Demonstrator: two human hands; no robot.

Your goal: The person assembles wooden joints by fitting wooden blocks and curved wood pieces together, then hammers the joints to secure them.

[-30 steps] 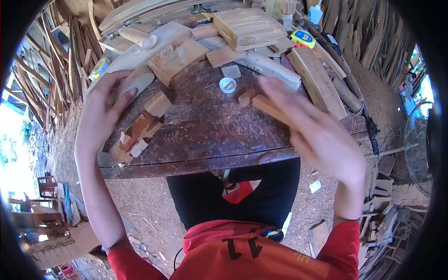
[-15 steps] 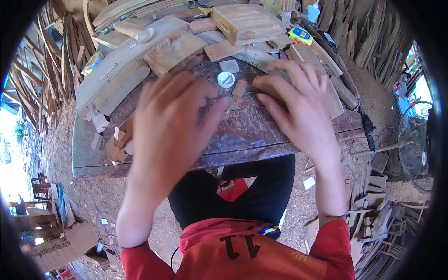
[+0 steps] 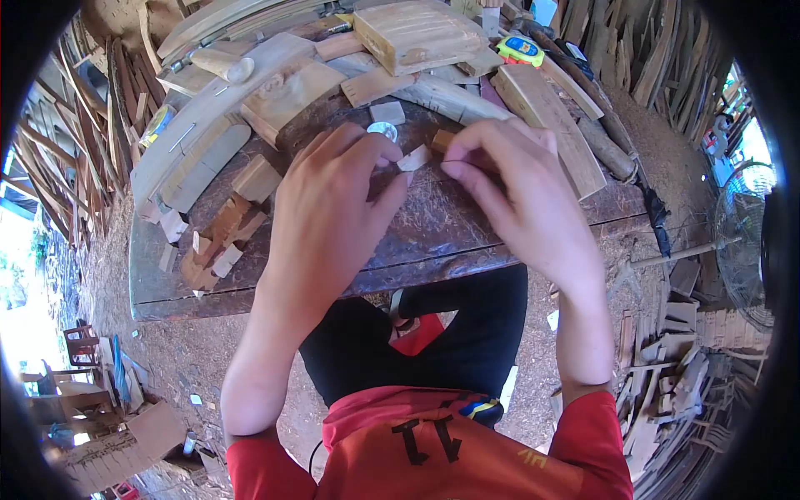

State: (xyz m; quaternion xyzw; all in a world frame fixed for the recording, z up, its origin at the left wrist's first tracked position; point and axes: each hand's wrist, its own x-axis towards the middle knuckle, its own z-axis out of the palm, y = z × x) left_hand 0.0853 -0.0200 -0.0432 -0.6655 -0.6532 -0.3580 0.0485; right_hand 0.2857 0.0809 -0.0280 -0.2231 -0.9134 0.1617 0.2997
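Note:
My left hand (image 3: 333,187) is over the bench, its thumb and index finger closed on a small pale wood piece (image 3: 414,158). Opposite it, my right hand (image 3: 521,179) has thumb and index finger pinched together; what lies between them is too small to make out. A small brown block (image 3: 442,140) sits beside the right fingertips. Just beyond my left fingers is a round white container (image 3: 382,131), partly covered by them. Behind that lies a pale square block (image 3: 387,113).
The worn wooden bench (image 3: 350,282) carries a thick wood block (image 3: 417,37), a long plank (image 3: 550,129), a yellow-blue tape measure (image 3: 520,50) and a mallet (image 3: 223,65). Jointed wood pieces (image 3: 218,242) lie at left. A fan (image 3: 746,242) stands at right.
My left hand has moved inward and now grips the small piece, which is lifted and turned. My right thumb and index finger have closed together. The view has shifted slightly.

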